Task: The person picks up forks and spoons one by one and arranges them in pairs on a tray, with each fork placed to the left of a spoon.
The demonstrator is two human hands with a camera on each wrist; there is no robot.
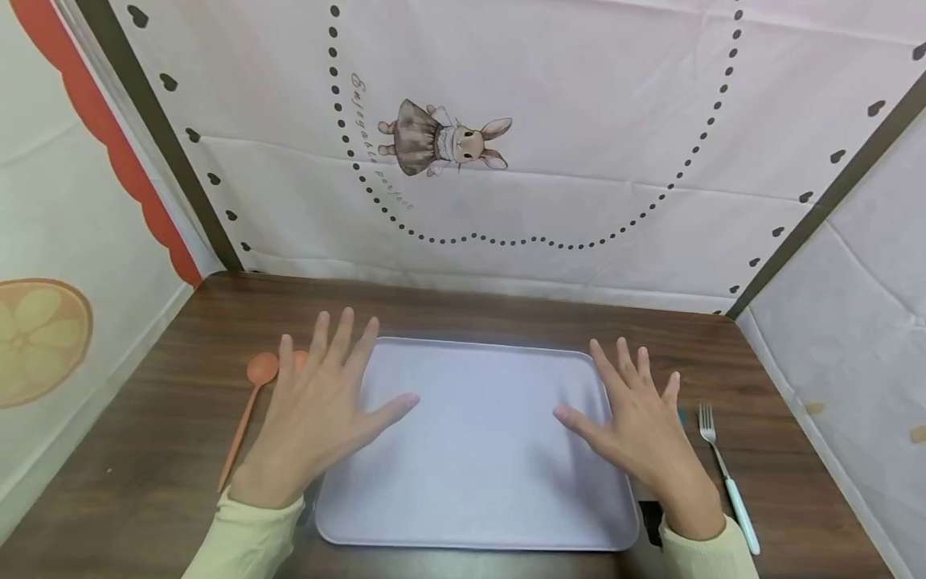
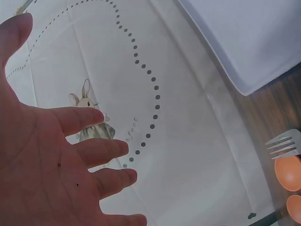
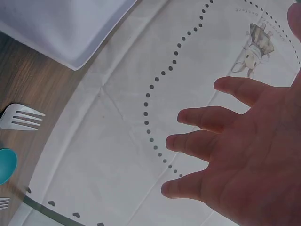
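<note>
A pale lavender tray lies flat on the brown wooden table. My left hand is held over its left edge, fingers spread straight and holding nothing. Over the right edge is my right hand, likewise spread and holding nothing. An orange spoon lies left of the tray, with a second orange spoon mostly hidden behind the left hand. The left wrist view also shows a fork by the spoons. At right lies a fork with a mint handle. Another fork and a teal spoon appear in the right wrist view.
A white cloth with a rabbit print stands upright behind the table. White cloth panels also flank it on the left and right. A small black object is partly hidden beside the right wrist.
</note>
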